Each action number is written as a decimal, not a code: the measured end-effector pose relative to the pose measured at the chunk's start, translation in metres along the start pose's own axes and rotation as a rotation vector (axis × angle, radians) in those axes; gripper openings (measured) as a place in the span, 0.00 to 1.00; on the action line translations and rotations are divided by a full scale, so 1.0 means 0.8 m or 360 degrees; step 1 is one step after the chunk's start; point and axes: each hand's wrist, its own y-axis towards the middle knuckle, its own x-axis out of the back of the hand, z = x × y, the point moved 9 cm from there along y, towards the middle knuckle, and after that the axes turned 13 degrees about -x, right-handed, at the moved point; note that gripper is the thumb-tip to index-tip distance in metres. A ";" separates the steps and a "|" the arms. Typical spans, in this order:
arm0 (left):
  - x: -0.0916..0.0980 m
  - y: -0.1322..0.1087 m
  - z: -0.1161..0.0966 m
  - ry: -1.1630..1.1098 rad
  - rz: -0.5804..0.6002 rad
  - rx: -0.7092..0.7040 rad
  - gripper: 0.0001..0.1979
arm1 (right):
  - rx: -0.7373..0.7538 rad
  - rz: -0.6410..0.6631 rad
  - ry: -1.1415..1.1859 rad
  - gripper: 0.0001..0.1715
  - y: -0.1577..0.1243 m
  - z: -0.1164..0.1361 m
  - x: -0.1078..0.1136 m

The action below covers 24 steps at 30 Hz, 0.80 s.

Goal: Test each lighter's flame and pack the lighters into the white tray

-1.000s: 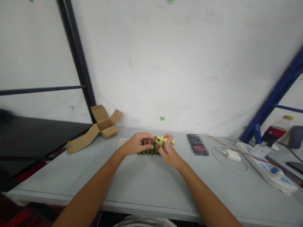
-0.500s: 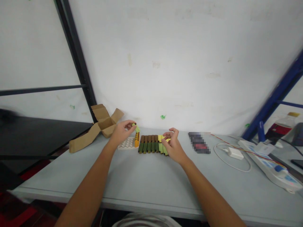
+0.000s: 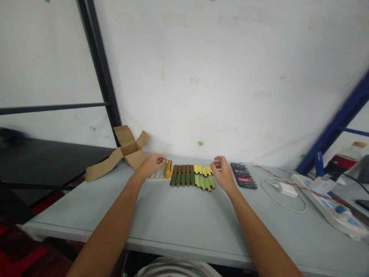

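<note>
My left hand [image 3: 152, 164] is closed in a pinch on a small light green stick-shaped piece with a dark tip [image 3: 165, 163]. It holds this piece over a white tray with rounded cells [image 3: 155, 176], which the hand partly hides. Orange pieces [image 3: 169, 169] stand in a row along the tray's right side. To the right lie rows of brown pieces [image 3: 183, 169], dark green pieces [image 3: 183, 179], yellow pieces [image 3: 201, 170] and light green pieces [image 3: 205, 182]. My right hand [image 3: 222, 173] is open, fingers loosely curled, beside the right end of the yellow row, with nothing visible in it.
An opened cardboard box [image 3: 131, 150] stands at the back left. Right of my right hand lies a phone [image 3: 242, 175]. Farther right are a white charger with its cable [image 3: 287, 189], a power strip [image 3: 328, 207] and a bottle [image 3: 347, 157]. A wall [image 3: 184, 84] rises behind the table.
My left hand has lowered the light green piece toward the tray beside the orange row. My right hand has moved right, off the yellow and light green pieces, which now show more fully.
</note>
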 end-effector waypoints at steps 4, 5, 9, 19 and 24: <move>-0.009 0.002 0.004 -0.0068 0.0020 -0.0027 0.19 | -0.0008 0.0015 -0.0082 0.16 0.003 -0.003 -0.001; -0.011 0.003 0.006 -0.0091 0.0022 -0.0020 0.18 | -0.0006 0.0018 -0.0087 0.16 0.004 -0.004 0.000; -0.009 0.002 0.005 -0.0072 0.0017 0.0000 0.16 | -0.0006 0.0030 -0.0092 0.14 0.007 -0.007 0.001; -0.023 0.003 0.009 0.0003 0.0125 -0.0055 0.15 | 0.0044 0.0117 -0.0406 0.08 0.008 -0.006 -0.003; -0.027 0.001 0.015 -0.0037 0.0149 0.0034 0.13 | 0.0195 0.0428 -0.0746 0.19 0.006 -0.017 -0.006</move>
